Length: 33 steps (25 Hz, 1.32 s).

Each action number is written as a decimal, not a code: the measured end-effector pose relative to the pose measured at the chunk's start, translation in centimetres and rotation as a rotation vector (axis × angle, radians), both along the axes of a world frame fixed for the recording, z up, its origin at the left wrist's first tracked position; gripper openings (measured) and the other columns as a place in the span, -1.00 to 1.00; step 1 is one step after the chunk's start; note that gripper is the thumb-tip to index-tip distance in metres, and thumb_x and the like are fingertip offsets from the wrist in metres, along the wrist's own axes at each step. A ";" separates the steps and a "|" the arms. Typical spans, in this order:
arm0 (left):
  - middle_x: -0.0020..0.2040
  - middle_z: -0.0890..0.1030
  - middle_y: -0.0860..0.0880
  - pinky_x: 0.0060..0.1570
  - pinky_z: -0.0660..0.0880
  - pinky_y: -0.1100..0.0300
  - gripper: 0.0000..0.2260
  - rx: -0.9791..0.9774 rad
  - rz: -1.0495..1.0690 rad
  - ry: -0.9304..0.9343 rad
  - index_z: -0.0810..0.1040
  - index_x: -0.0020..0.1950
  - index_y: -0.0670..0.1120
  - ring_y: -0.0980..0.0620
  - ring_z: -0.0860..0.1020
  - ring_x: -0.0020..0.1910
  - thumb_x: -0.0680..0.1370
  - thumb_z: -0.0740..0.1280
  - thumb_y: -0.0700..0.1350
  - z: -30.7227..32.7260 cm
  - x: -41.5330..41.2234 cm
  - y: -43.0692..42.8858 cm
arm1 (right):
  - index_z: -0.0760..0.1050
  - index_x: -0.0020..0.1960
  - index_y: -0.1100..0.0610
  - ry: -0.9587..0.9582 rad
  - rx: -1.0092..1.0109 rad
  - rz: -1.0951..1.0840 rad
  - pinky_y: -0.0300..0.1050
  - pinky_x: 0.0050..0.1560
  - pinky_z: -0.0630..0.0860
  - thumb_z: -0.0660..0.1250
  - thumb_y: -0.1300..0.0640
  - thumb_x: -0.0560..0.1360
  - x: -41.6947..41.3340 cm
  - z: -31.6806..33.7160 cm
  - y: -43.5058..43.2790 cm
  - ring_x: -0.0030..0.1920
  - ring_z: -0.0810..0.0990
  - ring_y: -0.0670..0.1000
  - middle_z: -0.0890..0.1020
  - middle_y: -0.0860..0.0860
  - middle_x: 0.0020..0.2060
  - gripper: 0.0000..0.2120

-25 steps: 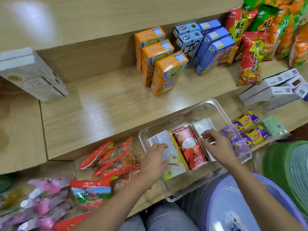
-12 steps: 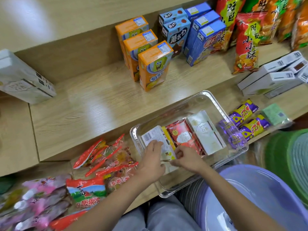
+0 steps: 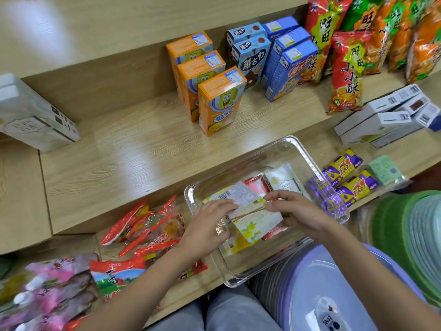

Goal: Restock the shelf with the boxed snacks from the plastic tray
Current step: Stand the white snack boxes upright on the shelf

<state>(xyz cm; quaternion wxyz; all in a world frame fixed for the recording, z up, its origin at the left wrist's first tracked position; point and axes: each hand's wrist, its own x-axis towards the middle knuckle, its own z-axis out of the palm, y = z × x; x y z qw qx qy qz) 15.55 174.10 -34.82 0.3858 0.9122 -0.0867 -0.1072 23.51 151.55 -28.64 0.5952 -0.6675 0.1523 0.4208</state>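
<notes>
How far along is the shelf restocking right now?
Early to midway, it seems. Orange boxes and blue boxes already stand on the shelf, though who placed them is unclear. Both hands, left and right, are lifting a yellow-flowered box from the tray. A red box and a white box remain inside.

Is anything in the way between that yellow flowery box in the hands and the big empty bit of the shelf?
Nothing visible blocks it. Both the left hand and right hand hold the yellow box over the plastic tray; the bare shelf lies just beyond, with orange boxes off to the side.
</notes>
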 end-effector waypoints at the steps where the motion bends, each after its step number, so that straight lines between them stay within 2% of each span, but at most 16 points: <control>1: 0.35 0.40 0.17 0.37 0.15 0.19 -0.50 -0.004 0.030 -0.035 0.41 0.36 0.07 0.26 0.23 0.35 0.43 0.42 -0.07 0.1 0.2 -0.1 | 0.59 -0.10 0.12 0.019 0.030 -0.013 -0.21 -0.43 0.45 0.47 0.16 0.27 0.0 0.2 0.1 -0.36 0.56 -0.05 0.62 0.02 -0.29 -0.78; 4: 0.28 0.51 0.07 0.29 0.18 0.23 -0.61 -0.023 0.066 -0.102 0.47 0.30 -0.02 0.18 0.31 0.30 0.47 0.38 -0.11 0.1 0.9 -0.5 | 0.60 -0.12 0.15 0.080 0.102 -0.038 -0.22 -0.47 0.44 0.50 0.03 0.22 0.1 0.3 0.2 -0.40 0.52 -0.03 0.62 0.07 -0.32 -0.71; 7: 0.18 0.53 0.14 0.14 0.32 0.25 -0.67 -0.107 0.182 0.007 0.46 0.31 0.01 0.11 0.47 0.19 0.55 0.30 -0.02 1.3 1.3 -0.6 | 0.53 -0.04 0.20 0.099 0.123 -0.190 -0.17 -0.39 0.53 0.34 0.01 0.45 0.9 -0.5 -0.2 -0.39 0.54 0.02 0.60 0.12 -0.31 -0.75; 9: 0.10 0.53 0.19 0.07 0.43 0.20 -0.67 -0.184 0.253 0.106 0.45 0.30 0.09 0.13 0.52 0.10 0.54 0.29 0.05 1.8 1.4 -0.4 | 0.49 0.12 0.24 -0.090 -0.160 -0.169 -0.09 -0.20 0.56 0.31 0.10 0.50 1.8 -2.0 -1.3 -0.24 0.60 0.06 0.63 0.15 -0.14 -0.73; 11: 0.05 0.55 0.27 0.10 0.52 0.12 -0.76 -0.339 0.319 0.190 0.44 0.17 0.27 0.17 0.56 0.07 0.52 0.32 0.06 2.1 1.4 0.0 | 0.39 0.28 0.22 -0.357 -0.738 0.120 -0.01 0.03 0.48 0.37 0.11 0.44 2.3 -4.3 -2.8 0.03 0.55 0.13 0.56 0.15 0.10 -0.55; 12: 0.04 0.55 0.29 0.09 0.55 0.10 -0.77 -0.402 0.350 0.229 0.41 0.11 0.32 0.19 0.57 0.07 0.51 0.33 0.06 2.2 1.4 0.3 | 0.33 0.34 0.22 -0.424 -0.932 0.258 0.04 0.12 0.44 0.39 0.09 0.41 2.2 -5.5 -3.1 0.16 0.49 0.20 0.51 0.19 0.19 -0.45; 14: 0.04 0.57 0.29 0.07 0.56 0.13 -0.77 -0.473 0.389 0.288 0.41 0.09 0.32 0.25 0.57 0.06 0.50 0.34 0.05 2.5 1.3 0.7 | 0.21 0.41 0.25 -0.394 -1.081 0.335 0.13 0.26 0.32 0.43 0.04 0.37 1.4 -7.1 -2.4 0.31 0.33 0.29 0.37 0.28 0.31 -0.28; 17: 0.07 0.61 0.21 0.05 0.55 0.23 -0.79 -0.575 0.444 0.345 0.49 0.10 0.21 0.25 0.60 0.02 0.50 0.36 -0.01 2.9 1.2 1.1 | 0.10 0.44 0.28 -0.326 -1.132 0.201 0.18 0.34 0.20 0.50 -0.01 0.30 0.4 -8.1 -0.5 0.37 0.23 0.31 0.25 0.30 0.36 -0.09; 19: 0.07 0.63 0.17 0.00 0.57 0.27 -0.82 -0.611 0.472 0.388 0.51 0.06 0.17 0.25 0.62 -0.01 0.50 0.36 -0.04 2.9 0.9 1.3 | 0.10 0.42 0.30 -0.294 -1.149 0.102 0.15 0.34 0.21 0.53 -0.03 0.27 0.7 -8.1 0.0 0.36 0.25 0.32 0.26 0.34 0.35 -0.06; 22: 0.06 0.65 0.09 -0.12 0.58 0.30 -0.84 -0.639 0.525 0.461 0.53 0.08 0.09 0.14 0.64 -0.02 0.50 0.35 -0.06 2.6 0.3 1.8 | 0.21 0.36 0.31 -0.229 -1.074 0.105 0.06 0.25 0.33 0.57 -0.09 0.20 1.1 -8.1 -0.4 0.29 0.35 0.28 0.29 0.32 0.31 -0.07; 24: 0.06 0.66 0.03 -0.18 0.57 0.31 -0.79 -0.688 0.568 0.501 0.54 0.15 0.01 0.08 0.65 -0.04 0.52 0.34 -0.09 2.3 0.0 2.1 | 0.28 0.28 0.29 -0.206 -1.007 0.100 0.04 0.18 0.42 0.62 -0.11 0.08 1.2 -8.7 -0.9 0.22 0.44 0.25 0.41 0.27 0.24 -0.04; 26: 0.06 0.67 0.00 -0.12 0.58 0.23 -0.78 -0.713 0.605 0.521 0.54 0.17 -0.02 0.02 0.65 -0.02 0.53 0.33 -0.10 2.2 -0.3 2.4 | 0.34 0.17 0.27 -0.183 -0.935 0.052 0.06 0.07 0.53 0.64 -0.10 -0.05 1.1 -9.0 -1.1 0.11 0.55 0.21 0.55 0.21 0.10 -0.06; 28: 0.07 0.67 -0.01 -0.09 0.60 0.22 -0.77 -0.720 0.620 0.532 0.53 0.20 -0.04 0.00 0.65 0.03 0.54 0.32 -0.11 2.2 -0.5 2.7 | 0.38 0.12 0.28 -0.158 -0.867 0.016 0.01 -0.07 0.57 0.65 -0.03 -0.01 1.0 -9.6 -1.6 0.01 0.61 0.18 0.60 0.17 0.00 -0.17; 30: 0.11 0.66 -0.03 -0.11 0.60 0.26 -0.74 -0.725 0.624 0.533 0.51 0.24 -0.08 -0.01 0.64 0.06 0.55 0.30 -0.12 2.4 -0.6 3.0 | 0.42 0.10 0.28 -0.127 -0.775 -0.040 0.01 -0.09 0.60 0.62 0.05 0.10 1.1 -9.3 -1.9 -0.06 0.64 0.15 0.62 0.15 -0.03 -0.31; 31: 0.13 0.65 -0.03 -0.07 0.60 0.22 -0.74 -0.726 0.626 0.529 0.50 0.24 -0.06 -0.02 0.63 0.07 0.55 0.30 -0.13 2.5 -0.6 3.3 | 0.44 0.07 0.28 -0.112 -0.696 -0.096 -0.01 -0.10 0.61 0.60 0.14 0.18 1.1 -8.9 -2.1 -0.11 0.65 0.12 0.62 0.15 -0.06 -0.44; 33: 0.13 0.64 0.02 0.07 0.57 0.06 -0.77 -0.700 0.633 0.500 0.48 0.20 0.04 0.01 0.62 0.09 0.56 0.29 -0.13 2.7 -0.8 4.0 | 0.46 -0.04 0.29 -0.047 -0.493 -0.191 -0.19 -0.33 0.59 0.48 0.33 0.34 0.9 -7.7 -2.4 -0.31 0.65 0.01 0.60 0.12 -0.20 -0.74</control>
